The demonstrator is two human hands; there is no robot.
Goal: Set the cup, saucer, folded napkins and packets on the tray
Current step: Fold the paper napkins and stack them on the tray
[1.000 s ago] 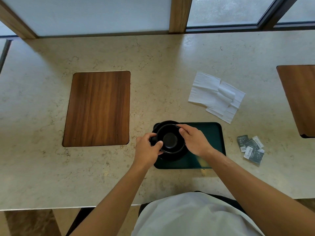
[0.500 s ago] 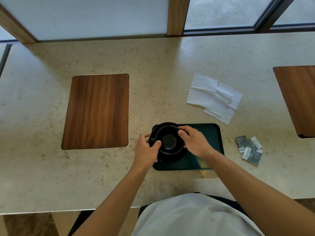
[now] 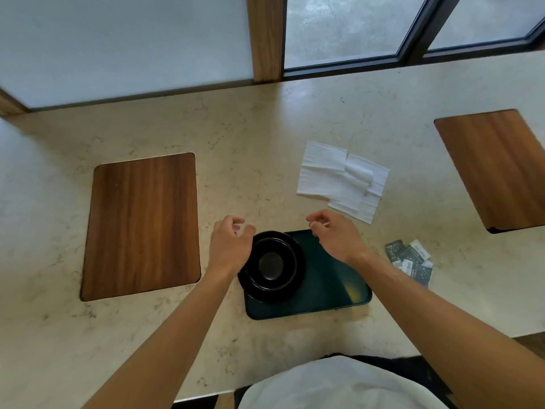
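Landmark: tray (image 3: 333, 287), dark green, on the counter (image 3: 265, 119) near its front edge.

Cup (image 3: 271, 263) black, upright, sits in the black saucer (image 3: 296, 283); both on the tray's left end, saucer overhanging the tray's left edge a bit.

Left hand (image 3: 230, 249) just left of the tray, beside the cup. Fingers loosely curled, holding nothing. Whether it touches the cup rim: can't tell, the palm edge overlaps it in the view.

Right hand (image 3: 336, 236) over the tray's back edge, fingers loosely curled, nothing in it. Apart from the cup.

Napkins (image 3: 342, 180) white, a few overlapping sheets lying flat on the counter behind the tray, toward its right end. Off the tray.

Packets (image 3: 411, 261) small dark and white sachets in a loose pile on the counter just right of the tray. Off the tray.

Right two thirds of the tray bare.

Wood panel (image 3: 141, 225) set in the counter well left of the tray; second panel (image 3: 498, 169) well right and behind. Window (image 3: 342, 28) along the counter's far edge.
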